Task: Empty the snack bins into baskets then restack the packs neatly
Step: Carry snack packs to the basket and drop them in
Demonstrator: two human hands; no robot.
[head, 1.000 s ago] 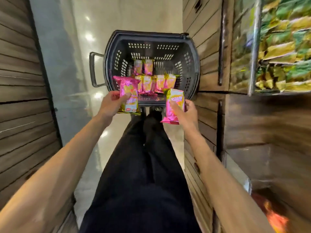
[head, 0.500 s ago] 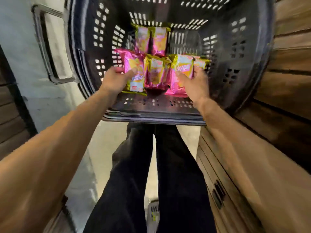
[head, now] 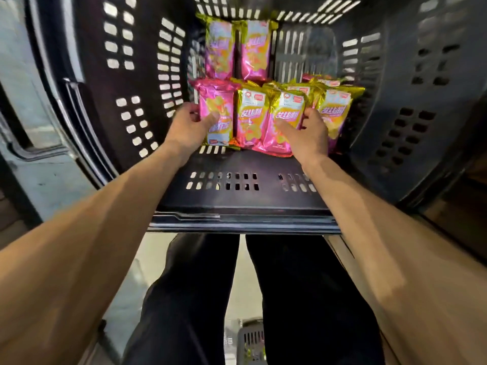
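Two gripped packs [head: 220, 106], bare basket [head: 237, 196] nearside.

Lower centre, black trousers [head: 189, 299]: two legs side by side, running down to the bottom edge, with a narrow gap between them that widens lower down. In that gap, pale floor [head: 245, 280], glossy, and more of it shows left of the legs. Over to the left edge, a grey-blue wall [head: 42, 185] climbs the frame (blurred, so no detail to call). Just below it, hard against the left edge, there's a brownish strip [head: 8, 219], possibly wood. On the right edge, dark wooden panelling [head: 463, 206] sits in shadow, its grain too smeared to read.
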